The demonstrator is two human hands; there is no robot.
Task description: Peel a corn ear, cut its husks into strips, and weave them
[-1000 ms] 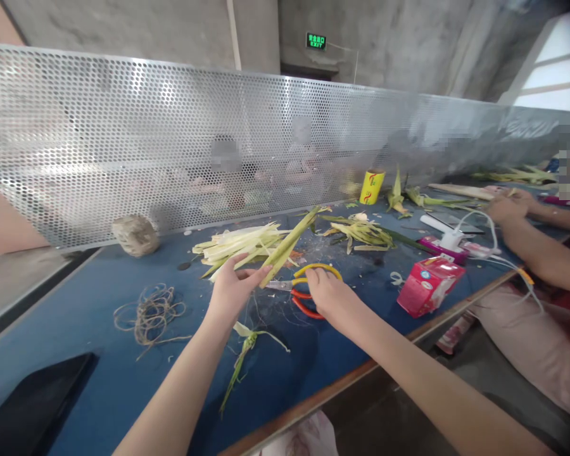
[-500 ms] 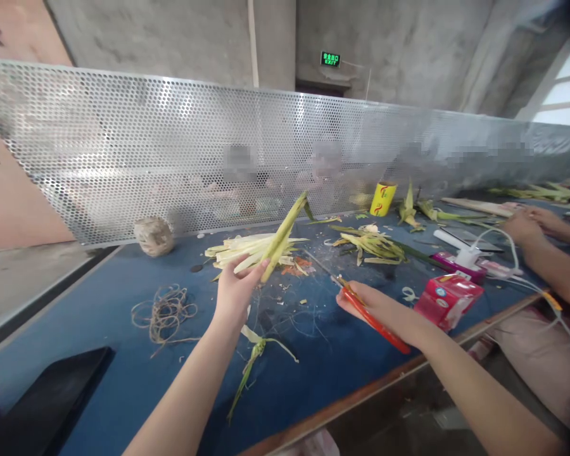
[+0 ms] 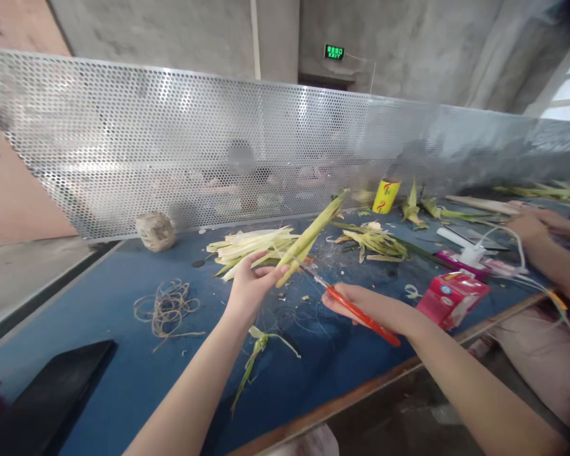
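Note:
Over the table, my left hand pinches a long yellow-green corn husk near its lower end; the husk slants up to the right. My right hand is closed around red-handled scissors. Their blades point left and reach the husk near my left fingertips; whether they have closed on it I cannot tell. Behind my left hand lies a pile of pale husk strips. A knotted piece of green husk rests on the table below my hands.
Loose twine and a wrapped roll lie on the left of the blue table, with a black tray-like object in front. Rightward are more husks, a yellow can, a pink packet and a co-worker's hands. Perforated metal panel stands behind.
My left hand has moved right with the husk, which now leans further right. My right hand has brought the scissors left, so their blades now meet the husk.

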